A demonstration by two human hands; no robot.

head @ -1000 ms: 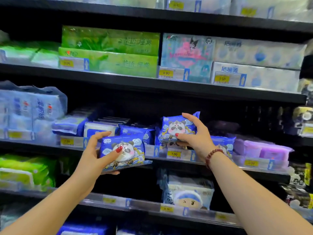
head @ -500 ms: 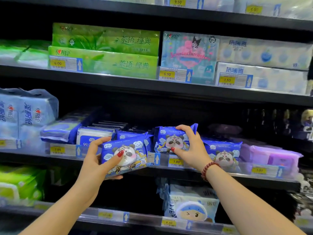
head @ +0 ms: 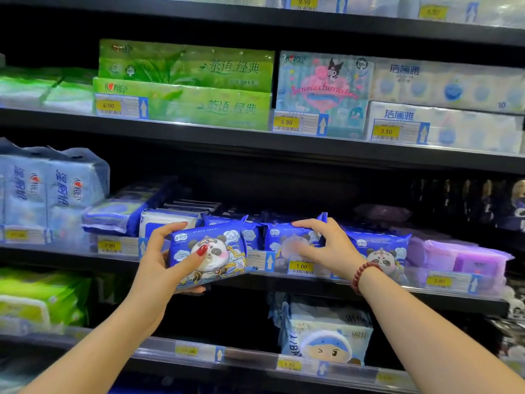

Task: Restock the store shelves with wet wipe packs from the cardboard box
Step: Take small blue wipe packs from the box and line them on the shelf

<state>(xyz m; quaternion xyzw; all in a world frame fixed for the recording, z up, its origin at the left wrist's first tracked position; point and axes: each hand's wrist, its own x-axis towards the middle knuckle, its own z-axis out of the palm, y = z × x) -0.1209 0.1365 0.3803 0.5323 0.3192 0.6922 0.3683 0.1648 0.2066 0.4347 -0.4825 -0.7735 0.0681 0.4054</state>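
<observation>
The left hand (head: 167,260) grips a blue plastic wet wipe pack with a panda picture (head: 208,254). The thumb, with a red nail, lies on the front of the pack and the other fingers are curled round its top and bottom edges. This pack is in the air, left of the yellow price tag marked 1.00 (head: 301,265) and just in front of the black middle shelf (head: 284,282) that carries the tag.

The right hand (head: 326,245) holds a second blue panda pack (head: 287,240), which stands on the shelf directly above the tag. Its fingers reach over the top edge and the thumb is on the front, which is a little blurred. A red bead bracelet (head: 365,275) is on this wrist.

A third blue panda pack (head: 377,251) stands right of the tag, and soft purple packs (head: 466,260) lie further right. Green tissue boxes (head: 184,86) are on the shelf above the tag, to its left.
</observation>
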